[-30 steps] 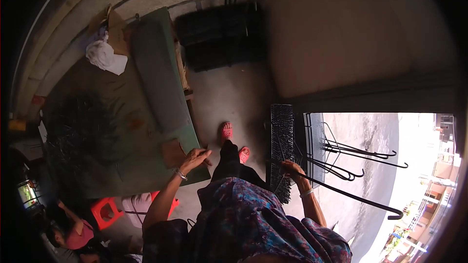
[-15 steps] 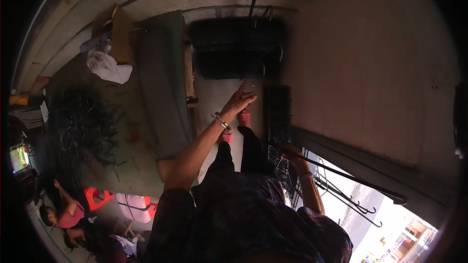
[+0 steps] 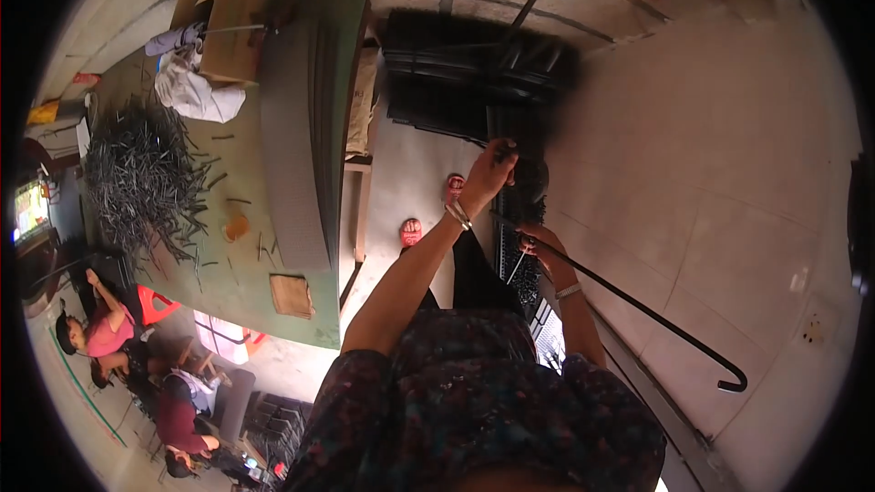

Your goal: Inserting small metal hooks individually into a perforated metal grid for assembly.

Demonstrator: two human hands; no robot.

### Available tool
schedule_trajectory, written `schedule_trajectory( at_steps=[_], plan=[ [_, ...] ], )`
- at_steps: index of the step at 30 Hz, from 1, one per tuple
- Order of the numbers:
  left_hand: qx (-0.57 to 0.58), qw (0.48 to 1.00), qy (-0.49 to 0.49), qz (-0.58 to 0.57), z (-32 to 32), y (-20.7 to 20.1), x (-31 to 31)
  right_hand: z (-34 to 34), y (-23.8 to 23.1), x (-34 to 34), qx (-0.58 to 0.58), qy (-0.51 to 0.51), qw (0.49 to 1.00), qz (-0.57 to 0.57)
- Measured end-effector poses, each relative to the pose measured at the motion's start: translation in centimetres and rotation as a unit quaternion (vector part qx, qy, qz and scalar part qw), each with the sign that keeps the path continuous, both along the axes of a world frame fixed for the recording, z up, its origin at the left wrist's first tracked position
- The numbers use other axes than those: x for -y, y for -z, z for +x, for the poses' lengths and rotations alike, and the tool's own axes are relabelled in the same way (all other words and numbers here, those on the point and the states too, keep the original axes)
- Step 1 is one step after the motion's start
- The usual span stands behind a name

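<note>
Head cam, rod [image 3: 638,302]: blk, smooth, slim, hooked; in R hand [image 3: 544,251], hook [image 3: 743,379] well apart from fingers.
R fingers [image 3: 526,241]: curled round rod.
L hand [image 3: 492,171]: curled; can't tell if holding.
Box [image 3: 239,46]: open cardboard, contents unclear; white cloth [image 3: 196,96] beside, on green table [image 3: 241,287].
Pile [image 3: 146,173]: thin blk strips, tangled, same table.

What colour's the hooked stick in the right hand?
The hooked stick is black, clearest in the head view.
</note>
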State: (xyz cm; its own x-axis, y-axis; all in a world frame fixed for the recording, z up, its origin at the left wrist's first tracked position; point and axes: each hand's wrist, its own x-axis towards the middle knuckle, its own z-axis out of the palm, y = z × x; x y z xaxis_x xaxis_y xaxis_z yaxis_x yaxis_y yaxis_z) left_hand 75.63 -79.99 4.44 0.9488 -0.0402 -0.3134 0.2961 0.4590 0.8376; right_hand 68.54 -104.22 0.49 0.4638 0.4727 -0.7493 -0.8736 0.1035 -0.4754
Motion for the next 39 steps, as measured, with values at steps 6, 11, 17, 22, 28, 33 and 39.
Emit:
schedule_trajectory(
  at_steps=[6,11,17,22,28,33,39],
  plan=[
    [-0.091,0.988,-0.033,0.117,-8.0,-4.3,1.5,3.9,-0.4,-1.9,-0.061,-0.034,0.997,-0.033],
    [-0.107,0.974,-0.008,0.199,-15.2,-2.6,2.7,5.6,1.3,-2.7,-0.028,-0.126,0.991,-0.032],
    [-0.139,0.976,-0.021,0.167,-19.0,-1.5,3.5,8.9,4.3,-5.4,-0.031,-0.216,0.974,-0.054],
    [-0.125,0.973,-0.045,0.190,-20.4,-1.5,3.7,11.8,5.3,-8.8,-0.039,-0.246,0.967,-0.058],
    [-0.136,0.977,-0.039,0.160,-19.5,-1.9,3.5,14.4,7.0,-12.6,0.037,-0.313,0.939,-0.135],
    [-0.163,0.974,-0.035,0.152,-17.7,-3.3,3.7,18.1,10.0,-13.6,0.079,-0.394,0.908,-0.116],
    [-0.202,0.963,-0.025,0.179,-16.0,-5.0,3.1,20.1,13.0,-14.8,0.134,-0.395,0.906,-0.068]
  ],
)
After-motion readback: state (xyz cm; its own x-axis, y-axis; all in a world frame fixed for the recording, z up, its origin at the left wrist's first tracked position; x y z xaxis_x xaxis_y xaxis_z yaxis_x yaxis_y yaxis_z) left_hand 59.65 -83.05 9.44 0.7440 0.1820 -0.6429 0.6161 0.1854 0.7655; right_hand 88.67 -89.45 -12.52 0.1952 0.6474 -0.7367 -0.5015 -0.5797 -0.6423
